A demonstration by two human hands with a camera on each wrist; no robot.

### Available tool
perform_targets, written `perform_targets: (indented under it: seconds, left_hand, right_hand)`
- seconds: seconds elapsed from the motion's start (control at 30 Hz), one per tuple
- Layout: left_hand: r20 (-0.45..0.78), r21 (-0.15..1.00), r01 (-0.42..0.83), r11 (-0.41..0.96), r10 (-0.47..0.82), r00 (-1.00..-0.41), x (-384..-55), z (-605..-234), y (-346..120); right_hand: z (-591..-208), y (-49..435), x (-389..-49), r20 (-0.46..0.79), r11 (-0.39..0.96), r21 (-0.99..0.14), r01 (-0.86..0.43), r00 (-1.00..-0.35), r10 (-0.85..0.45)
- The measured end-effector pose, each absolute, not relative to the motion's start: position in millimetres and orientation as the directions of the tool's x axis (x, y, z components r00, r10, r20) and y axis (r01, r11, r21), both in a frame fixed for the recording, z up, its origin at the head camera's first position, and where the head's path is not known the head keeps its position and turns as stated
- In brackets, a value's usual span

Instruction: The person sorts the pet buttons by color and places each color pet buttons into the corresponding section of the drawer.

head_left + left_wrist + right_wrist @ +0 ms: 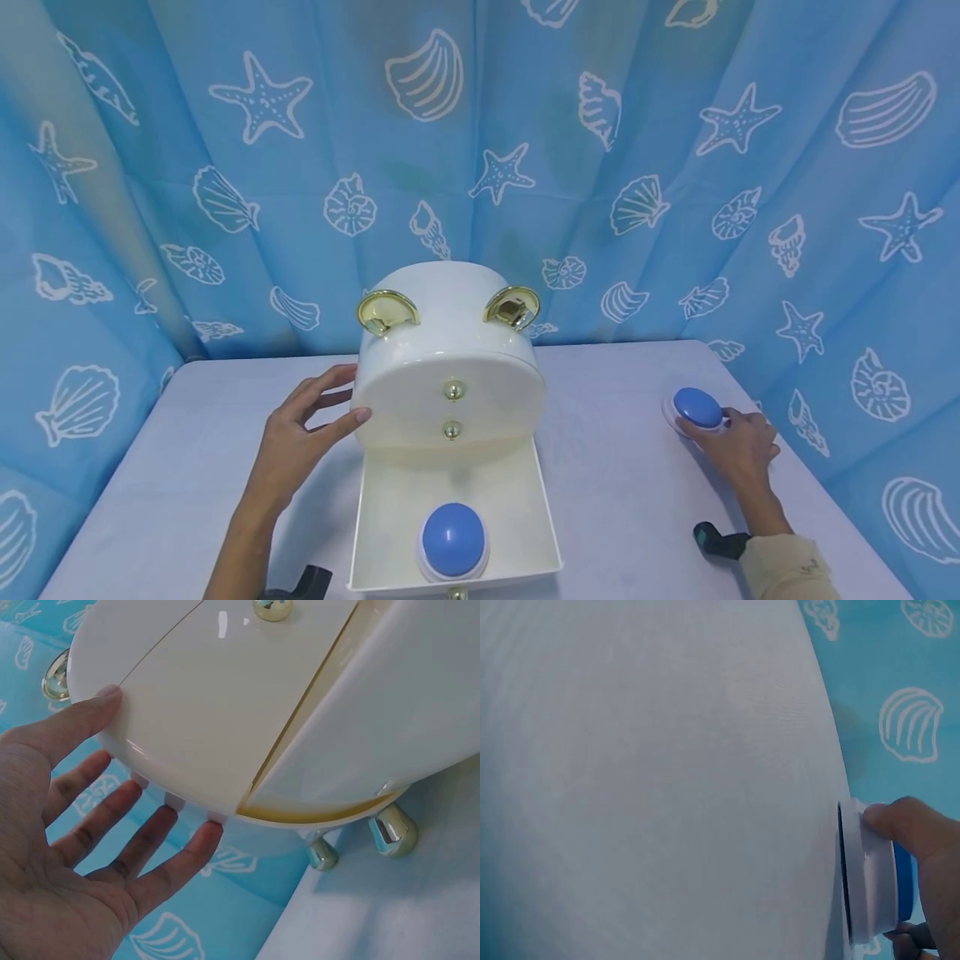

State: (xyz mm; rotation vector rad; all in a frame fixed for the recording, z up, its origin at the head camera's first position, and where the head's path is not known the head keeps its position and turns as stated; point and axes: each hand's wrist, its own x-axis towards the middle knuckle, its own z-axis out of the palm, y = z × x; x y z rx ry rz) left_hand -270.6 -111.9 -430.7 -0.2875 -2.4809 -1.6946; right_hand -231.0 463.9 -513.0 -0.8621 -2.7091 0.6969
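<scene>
A white rounded drawer cabinet (450, 392) with gold ear-shaped fittings stands at the middle of the table. Its lower drawer (502, 483) is pulled out, and a blue-domed white push button (453, 540) lies inside. My left hand (300, 433) touches the cabinet's left side; in the left wrist view its fingers (161, 840) are spread along the curved edge and the thumb rests on the front. On the right of the table, my right hand (738, 446) grips a second blue-domed push button (697, 408) by its white rim. The right wrist view shows this push button (874, 877) on edge.
White cloth covers the table (615, 500). A blue curtain (480, 167) with white shells and starfish hangs behind and around it. Dark wrist mounts show beside the left forearm (247, 533) and the right sleeve (787, 567). Small gold feet (394, 829) support the cabinet.
</scene>
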Motion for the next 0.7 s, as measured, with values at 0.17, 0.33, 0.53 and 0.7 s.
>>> perform_targets:
  seconds: [0.17,0.33,0.53,0.7]
  left_hand:
    - [0.196,0.909,0.214,0.358,0.086,-0.977,-270.2,-430.8,-111.2]
    - [0.203,0.908,0.22,0.357,0.085,-0.976,-269.9,-429.7,-112.6]
    - [0.205,0.906,0.222,0.359,0.086,-0.975,-270.0,-429.2,-112.2]
    - [0.195,0.906,0.214,0.365,0.088,-0.977,-269.8,-429.7,-110.5]
  right_hand:
    - [-515.2,465.4,-229.3,0.086,0.698,-0.522,0.491,-0.784,0.615]
    - [-506.7,457.9,-224.7,0.083,0.671,-0.576,0.466,-0.783,0.616]
    - [-501.1,448.4,-216.1,0.054,0.624,-0.631,0.462,-0.776,0.629]
    - [-499.1,440.6,-206.5,0.075,0.629,-0.636,0.446,-0.776,0.626]
